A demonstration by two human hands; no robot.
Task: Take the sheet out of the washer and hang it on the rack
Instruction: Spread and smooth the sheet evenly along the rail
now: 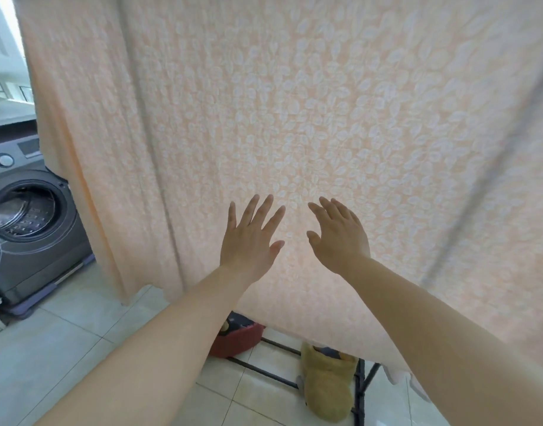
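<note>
Bare forearms reach forward from the bottom of the view, and both hands are spread flat with straight fingers, holding nothing. The left hand (pixel 251 238) and the right hand (pixel 340 238) sit close together, palms facing the cloth; whether they press it or hover just off it I cannot tell.

Below the arms, on the pale tiled floor (pixel 64 348), stand the black metal bars of the drying rack's base (pixel 264 372). A red plastic basin (pixel 238 339) and a mustard-yellow plush cloth bundle (pixel 325 385) lie between the bars, just under the cloth's lower edge.

Beyond the hands, the peach cotton sheet with a white leaf print (pixel 294 118) hangs like a curtain across nearly the whole view, daylight glowing through it. Long vertical folds run down its left part and slanting creases down its right. The top rail that carries it is out of view.

Farthest off, at the left, the grey front-loading washer (pixel 27 216) stands with its door swung open and its drum looking empty.

Judging from this, the sheet is out of the washer and already draped, so the step in hand is smoothing. The next move likely calls for flat palms sweeping outward and down to ease the folds, gently enough not to drag the cloth off its rail.
</note>
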